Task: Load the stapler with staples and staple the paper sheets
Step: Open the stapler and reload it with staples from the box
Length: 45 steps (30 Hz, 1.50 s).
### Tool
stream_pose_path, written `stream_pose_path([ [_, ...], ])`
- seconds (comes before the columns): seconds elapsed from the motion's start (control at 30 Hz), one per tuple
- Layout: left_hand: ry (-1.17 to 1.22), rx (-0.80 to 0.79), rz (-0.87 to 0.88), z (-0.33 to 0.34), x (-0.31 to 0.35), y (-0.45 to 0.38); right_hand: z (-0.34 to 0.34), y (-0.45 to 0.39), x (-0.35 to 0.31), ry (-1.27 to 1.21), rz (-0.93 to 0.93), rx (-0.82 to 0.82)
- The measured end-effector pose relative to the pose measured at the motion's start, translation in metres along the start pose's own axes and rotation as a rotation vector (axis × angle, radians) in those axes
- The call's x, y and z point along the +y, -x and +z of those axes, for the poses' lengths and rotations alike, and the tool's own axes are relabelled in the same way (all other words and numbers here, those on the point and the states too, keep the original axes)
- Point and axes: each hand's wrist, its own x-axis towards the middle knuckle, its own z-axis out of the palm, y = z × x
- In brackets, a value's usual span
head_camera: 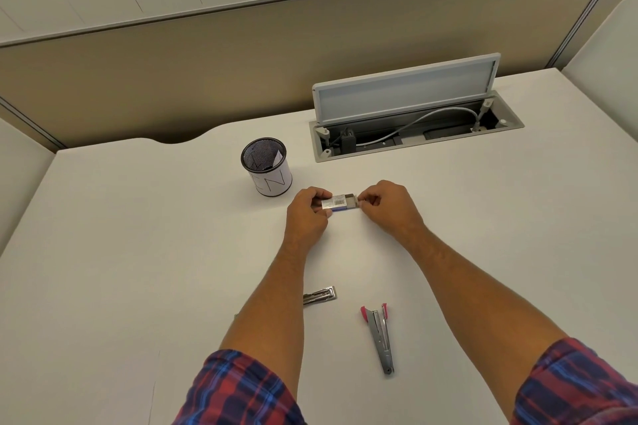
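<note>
- Left hand (308, 209) pinches the sleeve of the staple box (335, 202); right hand (384, 202) has fingertips closed on the end of its inner tray, which sits partly slid out. Box is held over mid-desk, just right of the cup (268, 167).
- Stapler (379, 333) lies opened out on the desk (138, 252) near me, between the forearms, apart from both hands. A short staple strip (320, 295) lies just left of it, by the left forearm.
- I see no paper sheets for certain.
- Risk, my read: tray pulled too far comes free and spills staples; strips are brittle and would snap into short runs.
- Risk: left forearm could sweep the loose strip.
- Materials: thin card box with barcode label; stapler grey metal with pink plastic tips, long and narrow; cup black mesh, paper-wrapped; desk smooth, matte, pale.
</note>
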Motion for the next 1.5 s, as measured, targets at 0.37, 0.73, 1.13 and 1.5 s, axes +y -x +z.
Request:
stream_pose_path([
  [0.37,-0.020,-0.008,0.001,0.000,-0.001,-0.001,0.002,0.005,-0.002,0.062,-0.111,-0.007],
  [0.73,-0.020,-0.012,-0.006,-0.003,-0.002,-0.002,0.004,0.005,-0.011,0.108,-0.123,-0.031],
  [1.13,0.023,0.022,-0.027,-0.004,0.002,0.000,0.013,0.000,-0.018,0.044,-0.102,0.000],
  [1.5,0.078,0.105,-0.074,0.006,0.008,-0.007,0.017,-0.005,-0.016,0.015,-0.015,0.045],
])
